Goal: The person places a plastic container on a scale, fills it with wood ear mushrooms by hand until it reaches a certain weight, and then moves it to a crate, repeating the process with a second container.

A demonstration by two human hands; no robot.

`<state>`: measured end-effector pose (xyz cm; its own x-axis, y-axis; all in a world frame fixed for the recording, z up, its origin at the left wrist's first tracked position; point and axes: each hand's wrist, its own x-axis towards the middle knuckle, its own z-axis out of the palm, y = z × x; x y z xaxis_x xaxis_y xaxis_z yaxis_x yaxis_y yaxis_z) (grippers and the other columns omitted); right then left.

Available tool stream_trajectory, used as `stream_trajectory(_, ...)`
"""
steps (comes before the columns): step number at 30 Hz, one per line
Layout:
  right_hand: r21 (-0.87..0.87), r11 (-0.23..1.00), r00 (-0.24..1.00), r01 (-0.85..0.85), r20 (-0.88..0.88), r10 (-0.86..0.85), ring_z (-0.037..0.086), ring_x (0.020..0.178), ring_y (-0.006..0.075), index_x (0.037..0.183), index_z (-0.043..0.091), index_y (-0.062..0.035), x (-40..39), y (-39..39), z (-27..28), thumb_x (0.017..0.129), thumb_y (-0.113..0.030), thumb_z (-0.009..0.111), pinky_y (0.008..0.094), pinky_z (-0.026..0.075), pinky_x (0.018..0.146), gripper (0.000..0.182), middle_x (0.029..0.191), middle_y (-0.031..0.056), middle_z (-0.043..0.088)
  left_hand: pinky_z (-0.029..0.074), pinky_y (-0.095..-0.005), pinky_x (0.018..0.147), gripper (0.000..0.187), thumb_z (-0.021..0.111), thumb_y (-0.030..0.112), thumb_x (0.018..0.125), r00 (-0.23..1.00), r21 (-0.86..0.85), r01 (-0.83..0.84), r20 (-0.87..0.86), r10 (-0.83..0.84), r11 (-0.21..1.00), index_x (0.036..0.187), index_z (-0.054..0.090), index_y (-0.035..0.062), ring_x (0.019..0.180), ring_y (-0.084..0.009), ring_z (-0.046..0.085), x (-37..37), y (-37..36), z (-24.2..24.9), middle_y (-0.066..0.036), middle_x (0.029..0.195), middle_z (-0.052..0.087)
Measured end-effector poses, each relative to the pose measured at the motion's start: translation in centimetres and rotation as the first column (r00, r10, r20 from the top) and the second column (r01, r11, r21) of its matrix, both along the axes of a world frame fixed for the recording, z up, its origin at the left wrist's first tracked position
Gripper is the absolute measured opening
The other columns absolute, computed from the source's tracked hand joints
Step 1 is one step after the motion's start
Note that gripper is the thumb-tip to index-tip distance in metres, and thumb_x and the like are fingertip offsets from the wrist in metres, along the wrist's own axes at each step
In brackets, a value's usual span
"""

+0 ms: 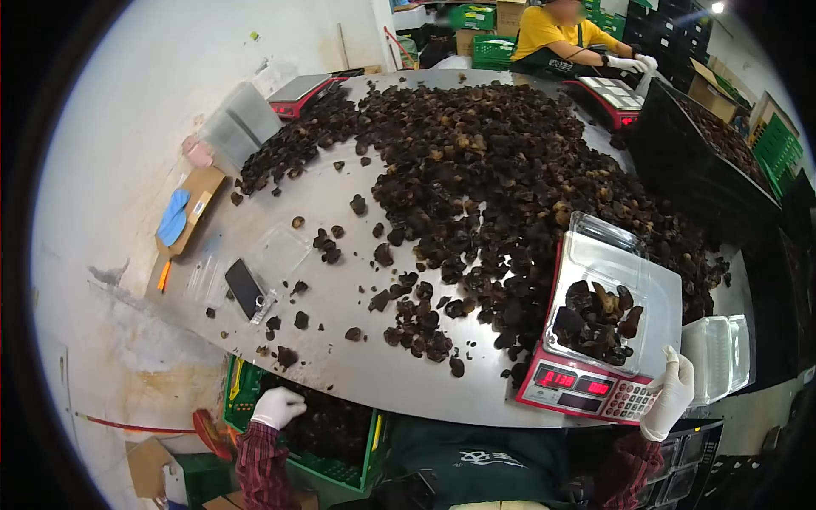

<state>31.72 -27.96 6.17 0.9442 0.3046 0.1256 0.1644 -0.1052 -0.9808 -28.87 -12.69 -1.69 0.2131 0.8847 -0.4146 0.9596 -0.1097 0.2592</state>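
Observation:
My left hand, in a white glove, hovers over the green crate of dark brown, mushroom-like pieces. Its fingers are curled together; whatever they may hold is hidden. My right hand, also gloved, is at the right front corner of the red and white digital scale, beside the keypad. Its fingers point upward, somewhat apart, with nothing visible in them. On the scale sits a clear plastic box with several dark pieces inside. The red display seems to read 0.138.
A large heap of dark pieces covers much of the metal table. Clear boxes are stacked right of the scale. A phone lies at left. Across the table, a gloved co-worker stands near another scale.

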Motion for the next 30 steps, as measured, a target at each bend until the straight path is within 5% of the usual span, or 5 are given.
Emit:
stream_trajectory(5, -0.052, 0.998, 0.999, -0.030, 0.019, 0.031, 0.034, 0.043, 0.0011, 0.093, 0.065, 0.0004, -0.9, 0.5, 0.0, 0.092, -0.013, 0.057, 0.0167, 0.026, 0.043, 0.015, 0.066, -0.0029, 0.052, 0.050, -0.0312, 0.073, 0.012, 0.067, 0.010, 0.079, 0.833, 0.332, 0.008, 0.519, -0.190, 0.943, 0.090, 0.069, 0.0050, 0.079, -0.0248, 0.063, 14.7, 2.3, 3.0, -0.009, 0.084, 0.065)
stream_trajectory(15, -0.085, 0.996, 0.997, 0.031, 0.067, -0.025, 0.031, 0.042, 0.0010, 0.093, 0.065, 0.0000, -0.1, -1.6, -1.1, 0.093, -0.014, 0.057, 0.0173, 0.023, 0.044, 0.016, 0.053, -0.0056, 0.042, 0.045, -0.0346, 0.079, 0.023, 0.072, 0.014, 0.074, 0.754, 0.517, 0.177, 0.476, -0.453, 0.838, 0.094, 0.065, 0.0058, 0.091, -0.0242, 0.056, 25.9, 4.8, -3.2, -0.006, 0.094, 0.059)
stream_trajectory(22, -0.118, 0.993, 0.999, 0.013, 0.047, -0.007, 0.029, 0.042, 0.0007, 0.088, 0.064, -0.0007, -0.3, -0.9, -1.2, 0.092, -0.015, 0.059, 0.0188, 0.021, 0.044, 0.016, 0.053, -0.0058, 0.041, 0.054, -0.0396, 0.077, 0.009, 0.058, 0.001, 0.082, -0.453, -0.554, -0.073, 0.759, 0.468, 0.829, 0.085, 0.052, 0.0070, 0.093, -0.0314, 0.064, 19.5, 8.9, -1.4, -0.016, 0.103, 0.063)
stream_trajectory(27, -0.138, 0.990, 1.000, 0.004, 0.023, -0.001, 0.029, 0.042, 0.0009, 0.087, 0.064, -0.0007, -0.4, -0.6, -1.1, 0.091, -0.016, 0.059, 0.0193, 0.020, 0.044, 0.016, 0.054, -0.0056, 0.042, 0.048, -0.0291, 0.064, 0.017, 0.064, 0.006, 0.080, 0.696, 0.369, -0.318, 0.717, -0.050, 0.873, 0.097, 0.061, 0.0091, 0.073, -0.0187, 0.058, 19.0, 11.4, -2.0, -0.006, 0.084, 0.058)
stream_trajectory(30, -0.118, 0.993, 0.999, 0.001, 0.050, 0.005, 0.030, 0.042, 0.0010, 0.088, 0.064, -0.0003, -0.2, -0.9, -1.3, 0.092, -0.016, 0.058, 0.0191, 0.020, 0.044, 0.017, 0.055, -0.0055, 0.042, 0.048, -0.0321, 0.068, 0.019, 0.064, 0.008, 0.079, 0.911, 0.539, -0.113, 0.391, -0.129, 0.835, 0.098, 0.062, 0.0105, 0.079, -0.0222, 0.058, 20.7, 12.2, -2.8, -0.008, 0.086, 0.054)
